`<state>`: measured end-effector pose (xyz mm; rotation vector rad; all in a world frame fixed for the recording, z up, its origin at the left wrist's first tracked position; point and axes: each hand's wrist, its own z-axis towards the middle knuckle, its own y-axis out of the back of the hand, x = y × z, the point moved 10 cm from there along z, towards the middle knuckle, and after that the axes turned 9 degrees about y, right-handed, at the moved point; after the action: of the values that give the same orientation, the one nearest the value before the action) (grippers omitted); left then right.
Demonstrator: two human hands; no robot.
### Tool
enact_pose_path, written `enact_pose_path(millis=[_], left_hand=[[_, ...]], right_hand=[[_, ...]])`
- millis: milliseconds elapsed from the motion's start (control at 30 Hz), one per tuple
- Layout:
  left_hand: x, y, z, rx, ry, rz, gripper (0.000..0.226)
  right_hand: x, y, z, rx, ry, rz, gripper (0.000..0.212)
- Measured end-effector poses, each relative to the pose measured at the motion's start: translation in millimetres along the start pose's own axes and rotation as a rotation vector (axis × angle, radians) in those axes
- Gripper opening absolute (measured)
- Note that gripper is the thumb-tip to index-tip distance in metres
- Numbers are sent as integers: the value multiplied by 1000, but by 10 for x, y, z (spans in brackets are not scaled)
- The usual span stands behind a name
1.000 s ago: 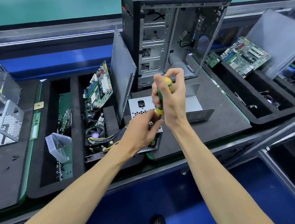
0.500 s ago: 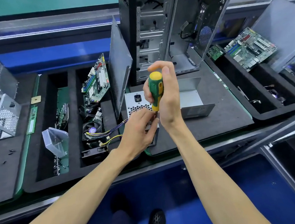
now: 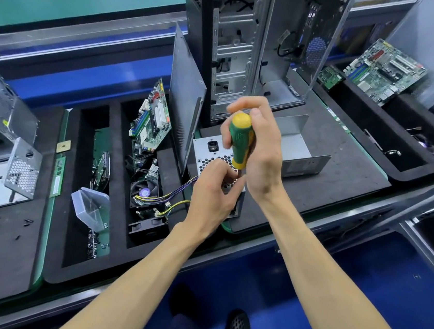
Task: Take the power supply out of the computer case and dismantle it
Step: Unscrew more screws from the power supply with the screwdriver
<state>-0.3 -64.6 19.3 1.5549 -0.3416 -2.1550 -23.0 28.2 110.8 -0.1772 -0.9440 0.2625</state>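
Grey power supply [image 3: 210, 153] under both hands

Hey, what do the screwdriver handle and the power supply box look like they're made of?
Screwdriver: the handle looks like moulded plastic, green with a yellow cap and tip, slightly glossy; whether there is rubber in it can't be judged. Power supply: looks like bare sheet metal, dull silver-grey, its face punched with a honeycomb of vent holes.
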Motion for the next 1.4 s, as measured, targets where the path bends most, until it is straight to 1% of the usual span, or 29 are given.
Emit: enact_pose_path(millis=[100, 133, 200, 233, 300, 333, 367, 433, 500, 567, 633, 667, 700, 733, 800, 867, 967, 1033, 1100, 1167, 1300, 1400], left_hand=[[48, -22, 34, 39, 73, -25, 24], [75, -26, 48, 64, 89, -34, 25], [75, -36, 57, 135, 78, -56, 16], [63, -32, 58, 168, 76, -84, 15], [50, 15, 79, 190, 108, -157, 34], [60, 32, 97, 186, 128, -172, 42], [70, 31, 105, 187, 144, -181, 45], [63, 9, 92, 208, 148, -173, 42], [9, -37, 69, 240, 106, -120, 40], [-41, -69, 53, 241, 48, -67, 38], [-56, -81, 47, 225, 4, -16, 27], [-23, -91, 45, 224, 4, 7, 20], [20, -95, 45, 223, 19, 23, 17], [52, -89, 45, 221, 37, 26, 20], [56, -71, 32, 212, 36, 19, 30], [1, -58, 7, 174, -23, 97, 36], [-50, -112, -73, 96, -181, 340, 36], [-8, -171, -118, 105, -227, 420, 47], [41, -164, -125, 110, -217, 408, 55], [56, -130, -114, 102, -187, 373, 58], [43, -140, -39, 138, -118, 356, 45], [62, -144, 6, 169, -73, 323, 43]], right_hand=[[31, -79, 6, 25, -12, 22, 18], [33, -96, -4, 37, -16, 25, 19], [35, -102, -20, 46, -19, 29, 25], [41, -102, -13, 48, -20, 30, 23], [44, -87, 15, 48, -24, 12, 13], [37, -65, 31, 44, -31, -5, 12], [25, -36, 45, 41, -40, -23, 17], [14, 2, 73, 45, -55, -19, 31], [-3, 9, 90, 45, -67, 26, 34], [-40, -13, 87, 31, -95, 45, 26], [-53, -61, 59, 44, -99, 55, 17], [-46, -81, 40, 56, -86, 57, 18], [-28, -88, 27, 63, -66, 52, 20], [-4, -79, 26, 61, -42, 41, 21], [51, -54, 51, 48, 0, 6, 15], [50, -8, 84, 16, -12, -27, 7], [15, 20, 95, 26, -39, -8, 22], [-24, 4, 90, 37, -63, 74, 29], [-65, 11, 99, 1, -98, 124, 25], [-87, 17, 101, -30, -116, 144, 19], [-61, -34, 123, 4, -85, 100, 19], [-53, -77, 113, 47, -79, 32, 19]])
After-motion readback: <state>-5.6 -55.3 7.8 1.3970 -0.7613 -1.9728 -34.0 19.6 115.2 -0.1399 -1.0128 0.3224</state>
